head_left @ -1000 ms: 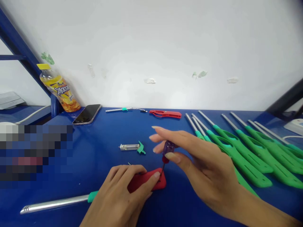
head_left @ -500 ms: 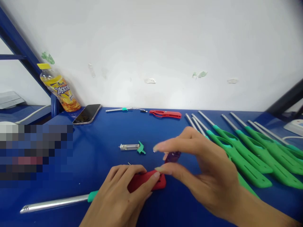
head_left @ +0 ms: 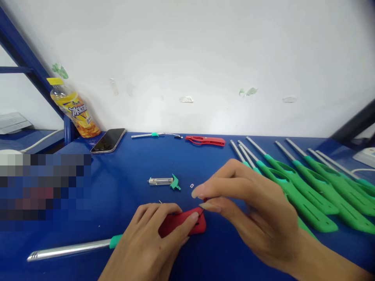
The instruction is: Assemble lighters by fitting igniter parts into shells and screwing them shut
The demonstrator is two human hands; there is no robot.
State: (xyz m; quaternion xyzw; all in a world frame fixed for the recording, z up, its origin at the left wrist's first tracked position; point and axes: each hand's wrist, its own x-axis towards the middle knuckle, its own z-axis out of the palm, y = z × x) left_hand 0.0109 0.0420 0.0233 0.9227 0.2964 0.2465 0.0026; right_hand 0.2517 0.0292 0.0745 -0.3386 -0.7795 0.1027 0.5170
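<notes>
My left hand (head_left: 159,236) is wrapped over the red body of a lighter (head_left: 197,228), pinning it to the blue table with the thumb on top. Its silver tube (head_left: 70,249) with a green collar sticks out to the left. My right hand (head_left: 249,210) pinches what looks like a small screwdriver (head_left: 202,212), its thin dark tip against the right end of the red body. Most of its handle is hidden by the fingers. Just beyond those fingertips lies a tiny white piece (head_left: 191,185). A clear fuel tank with a green fitting (head_left: 164,182) lies beyond my left hand.
Several green lighters (head_left: 301,187) lie on the right. Along the wall are a red lighter shell (head_left: 206,141), a thin tube with wires (head_left: 145,135), a phone (head_left: 108,140) and a yellow-capped drink bottle (head_left: 74,109). A blurred patch (head_left: 41,187) covers the left side.
My right hand's fingers have closed together, and the thin dark tip now shows against the red body. The purple handle seen earlier is mostly hidden. My left hand stays in place.
</notes>
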